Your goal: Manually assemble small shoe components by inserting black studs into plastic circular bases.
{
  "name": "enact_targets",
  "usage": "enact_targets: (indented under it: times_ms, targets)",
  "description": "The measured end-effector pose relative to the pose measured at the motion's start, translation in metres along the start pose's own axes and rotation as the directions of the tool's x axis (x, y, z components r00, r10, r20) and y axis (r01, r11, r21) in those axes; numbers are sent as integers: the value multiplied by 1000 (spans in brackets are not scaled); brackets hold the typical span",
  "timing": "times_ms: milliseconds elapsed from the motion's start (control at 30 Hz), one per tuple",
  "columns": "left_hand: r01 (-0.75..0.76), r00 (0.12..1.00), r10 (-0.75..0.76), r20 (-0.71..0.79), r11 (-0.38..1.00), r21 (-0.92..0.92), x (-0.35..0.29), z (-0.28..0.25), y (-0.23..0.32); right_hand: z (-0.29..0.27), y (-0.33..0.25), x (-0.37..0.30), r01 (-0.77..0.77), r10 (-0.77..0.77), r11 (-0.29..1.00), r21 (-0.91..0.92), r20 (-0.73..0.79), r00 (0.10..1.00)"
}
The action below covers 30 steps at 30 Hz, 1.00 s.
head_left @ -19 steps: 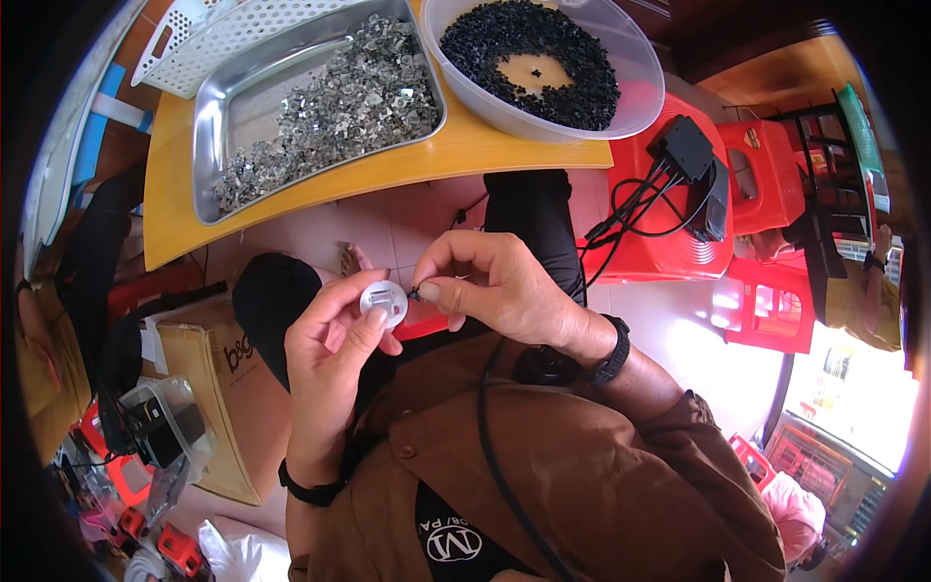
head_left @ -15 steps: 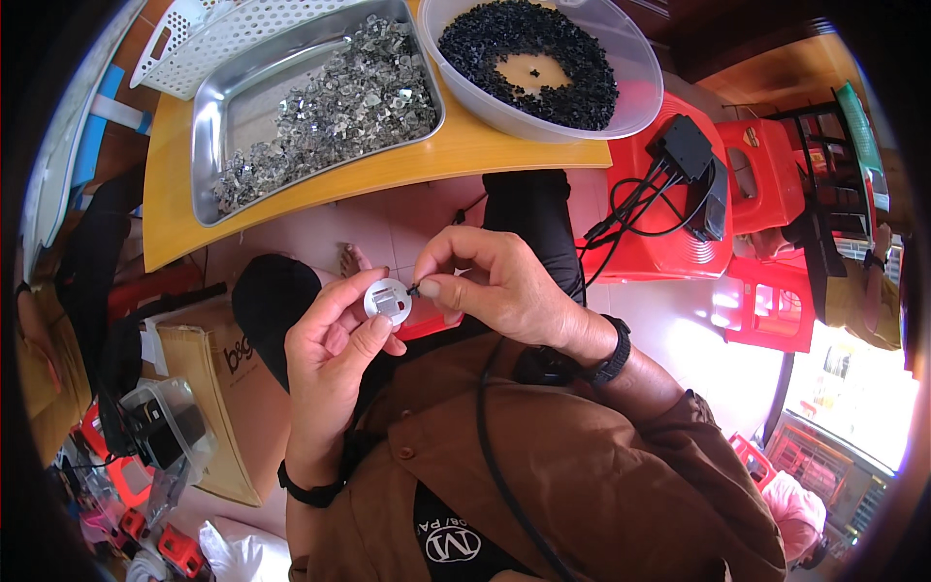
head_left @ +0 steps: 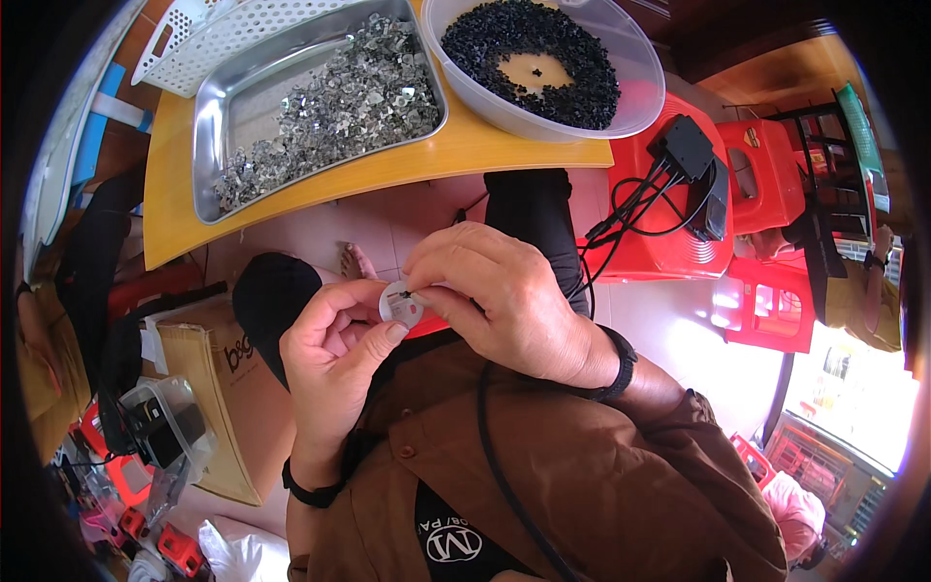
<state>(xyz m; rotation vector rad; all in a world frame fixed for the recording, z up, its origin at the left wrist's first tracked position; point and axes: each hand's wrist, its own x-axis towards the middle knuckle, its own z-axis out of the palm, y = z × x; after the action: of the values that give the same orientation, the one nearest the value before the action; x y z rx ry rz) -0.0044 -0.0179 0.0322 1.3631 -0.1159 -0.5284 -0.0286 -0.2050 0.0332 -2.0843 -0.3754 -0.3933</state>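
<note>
Between the thumb and fingers of my left hand (head_left: 335,335) is a small round white disc (head_left: 398,308) with a slot-like recess and a reddish spot on its face. My right hand (head_left: 504,301) is closed, its thumb and index fingertip against the disc's right edge. A tiny black piece (head_left: 406,294) shows at those fingertips, lying against the disc; its exact shape is too small to make out. Both hands are above my lap, short of the table's near edge.
On the yellow table (head_left: 388,165) stand a steel tray (head_left: 233,126) of shiny metal bits and a clear bowl (head_left: 635,97) of small black pieces. A white perforated basket (head_left: 233,44) is behind. Red stools (head_left: 659,247) with a cabled black box (head_left: 687,147) stand right, a carton (head_left: 218,388) left.
My right hand has turned and come over the disc, bringing the black piece from beside its edge onto its face. My left hand still holds the disc, slightly shifted.
</note>
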Motion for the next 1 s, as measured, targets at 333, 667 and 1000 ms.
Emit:
enact_targets:
  times_ms: [333,667,1000]
  targets:
    - [-70,997,69,15,993,90,-2,1,0,0,-3,1,127,-123,984,-128,37,992]
    - [-115,993,113,18,983,146,-2,1,-3,1,-4,1,185,-177,969,-167,61,982]
    - [-182,983,183,16,964,194,-3,2,-3,3,-13,1,261,-237,911,-318,115,965]
